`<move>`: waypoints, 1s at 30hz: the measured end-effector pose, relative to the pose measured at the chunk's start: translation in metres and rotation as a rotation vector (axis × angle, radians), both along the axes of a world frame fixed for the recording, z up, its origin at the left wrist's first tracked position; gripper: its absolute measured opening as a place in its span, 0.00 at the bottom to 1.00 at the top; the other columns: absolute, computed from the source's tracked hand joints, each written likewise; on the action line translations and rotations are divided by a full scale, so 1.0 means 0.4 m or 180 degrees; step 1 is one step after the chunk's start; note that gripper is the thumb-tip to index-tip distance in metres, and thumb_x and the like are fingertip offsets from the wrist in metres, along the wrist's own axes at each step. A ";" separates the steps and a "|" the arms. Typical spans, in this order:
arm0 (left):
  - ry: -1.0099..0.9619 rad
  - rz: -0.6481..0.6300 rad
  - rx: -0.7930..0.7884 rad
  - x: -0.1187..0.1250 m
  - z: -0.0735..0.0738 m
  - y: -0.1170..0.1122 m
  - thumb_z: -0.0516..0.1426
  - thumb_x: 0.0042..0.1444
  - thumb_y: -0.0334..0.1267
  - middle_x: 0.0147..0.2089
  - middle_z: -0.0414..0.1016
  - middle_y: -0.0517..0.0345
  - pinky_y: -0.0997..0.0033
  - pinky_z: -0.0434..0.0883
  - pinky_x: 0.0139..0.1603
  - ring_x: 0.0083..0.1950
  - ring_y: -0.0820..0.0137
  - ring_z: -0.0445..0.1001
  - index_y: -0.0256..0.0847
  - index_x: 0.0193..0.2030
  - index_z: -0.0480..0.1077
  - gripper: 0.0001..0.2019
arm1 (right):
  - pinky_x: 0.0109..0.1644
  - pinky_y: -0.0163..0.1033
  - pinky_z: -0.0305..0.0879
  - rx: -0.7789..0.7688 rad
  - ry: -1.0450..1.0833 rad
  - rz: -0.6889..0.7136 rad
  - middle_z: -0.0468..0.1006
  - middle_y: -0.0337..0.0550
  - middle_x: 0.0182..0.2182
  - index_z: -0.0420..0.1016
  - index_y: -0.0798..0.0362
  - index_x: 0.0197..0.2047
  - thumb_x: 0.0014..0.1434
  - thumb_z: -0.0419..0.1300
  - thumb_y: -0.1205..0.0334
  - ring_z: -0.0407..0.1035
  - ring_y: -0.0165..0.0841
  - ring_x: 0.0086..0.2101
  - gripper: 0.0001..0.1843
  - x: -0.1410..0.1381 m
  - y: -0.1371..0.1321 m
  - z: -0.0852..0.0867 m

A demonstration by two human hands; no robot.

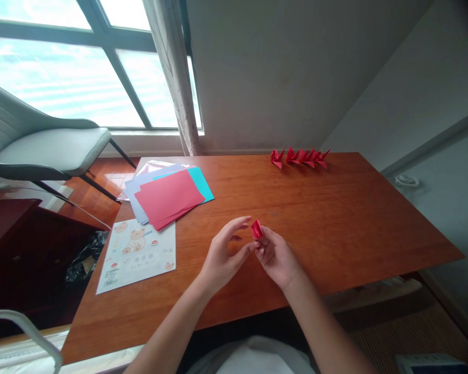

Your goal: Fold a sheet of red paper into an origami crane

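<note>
A small folded red paper piece [256,229] is held above the wooden table [335,223], near its front middle. My right hand [276,258] pinches it from below with the fingers closed. My left hand [223,256] is beside it, thumb touching the piece's lower edge, forefinger curved above and apart from it. A row of finished red folded paper figures [299,157] stands at the table's far edge.
A stack of coloured paper sheets [167,196], red on top, lies at the left. In front of it lies a printed white package with a bear picture [137,254]. A grey chair [42,150] stands by the window at left.
</note>
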State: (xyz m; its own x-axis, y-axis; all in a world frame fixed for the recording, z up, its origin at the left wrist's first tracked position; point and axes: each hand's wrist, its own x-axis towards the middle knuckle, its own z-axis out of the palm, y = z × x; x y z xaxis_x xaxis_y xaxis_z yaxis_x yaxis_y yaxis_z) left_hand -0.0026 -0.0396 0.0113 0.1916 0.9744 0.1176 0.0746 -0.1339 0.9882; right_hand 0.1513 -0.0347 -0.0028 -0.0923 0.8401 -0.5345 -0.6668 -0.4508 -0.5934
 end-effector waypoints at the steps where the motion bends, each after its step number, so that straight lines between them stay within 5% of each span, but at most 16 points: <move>1: -0.0004 -0.0042 0.0060 -0.002 0.000 0.000 0.63 0.60 0.36 0.63 0.73 0.46 0.63 0.72 0.55 0.62 0.59 0.72 0.45 0.61 0.69 0.22 | 0.23 0.29 0.63 0.0005 0.0029 0.0039 0.82 0.38 0.28 0.78 0.52 0.36 0.53 0.71 0.58 0.72 0.27 0.24 0.10 0.000 -0.002 0.000; 10: -0.0018 0.0215 0.0021 -0.011 0.002 0.005 0.61 0.61 0.36 0.54 0.79 0.47 0.67 0.73 0.49 0.52 0.61 0.78 0.41 0.47 0.77 0.09 | 0.23 0.28 0.56 0.0685 -0.0826 0.0570 0.81 0.40 0.27 0.75 0.54 0.36 0.56 0.68 0.49 0.72 0.26 0.23 0.16 -0.012 -0.023 0.030; 16: -0.0187 0.0190 -0.0125 -0.008 0.002 0.005 0.63 0.58 0.37 0.47 0.81 0.49 0.68 0.74 0.47 0.47 0.64 0.79 0.40 0.49 0.76 0.12 | 0.22 0.28 0.56 0.0735 -0.0919 0.0915 0.80 0.41 0.23 0.76 0.54 0.37 0.54 0.67 0.49 0.73 0.29 0.22 0.16 -0.008 -0.022 0.039; 22: -0.0296 0.0321 -0.0468 -0.008 -0.005 0.009 0.65 0.56 0.44 0.34 0.80 0.54 0.70 0.72 0.38 0.35 0.67 0.76 0.38 0.35 0.77 0.11 | 0.30 0.34 0.66 0.1116 -0.1111 0.0737 0.82 0.44 0.28 0.77 0.52 0.37 0.63 0.59 0.44 0.76 0.34 0.29 0.18 0.005 -0.029 0.037; 30: -0.0652 -0.0037 -0.0780 -0.012 -0.002 0.006 0.64 0.57 0.48 0.30 0.76 0.56 0.72 0.70 0.36 0.32 0.69 0.73 0.38 0.33 0.73 0.14 | 0.32 0.36 0.67 0.1708 -0.2112 0.0658 0.78 0.38 0.25 0.78 0.51 0.37 0.62 0.64 0.51 0.72 0.32 0.27 0.11 -0.009 -0.031 0.038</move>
